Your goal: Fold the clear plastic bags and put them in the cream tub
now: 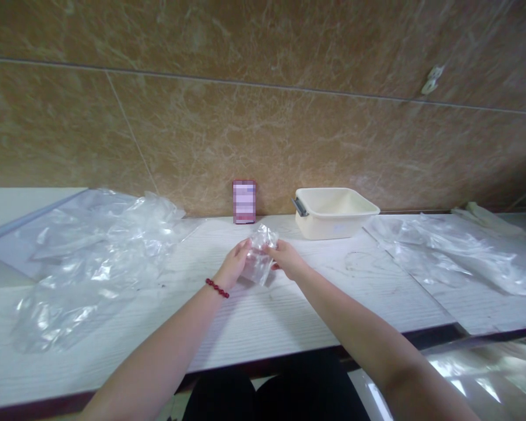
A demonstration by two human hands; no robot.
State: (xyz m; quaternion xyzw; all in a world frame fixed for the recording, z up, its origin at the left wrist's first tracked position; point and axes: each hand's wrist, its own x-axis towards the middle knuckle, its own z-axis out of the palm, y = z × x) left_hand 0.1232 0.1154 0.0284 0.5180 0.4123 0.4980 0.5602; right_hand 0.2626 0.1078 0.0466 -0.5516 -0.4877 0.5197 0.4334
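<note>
A small, crumpled clear plastic bag (259, 266) is held up just over the white table, between both my hands. My left hand (235, 263), with a red bead bracelet (217, 288) at the wrist, grips the bag's left side. On the other side my right hand (288, 259) pinches it with thumb and fingers. Whether anything lies inside the bag cannot be made out. Right behind the bag, a phone-like device (244, 202) with a blurred screen leans against the wall.
A cream plastic bin (333, 231) with a grey handle clip stands against the wall, right of centre. Large clear plastic bags (109, 263) spread over the table's left side. More clear plastic (447, 251) lies at the right. The white table (289, 327) ends close to my lap.
</note>
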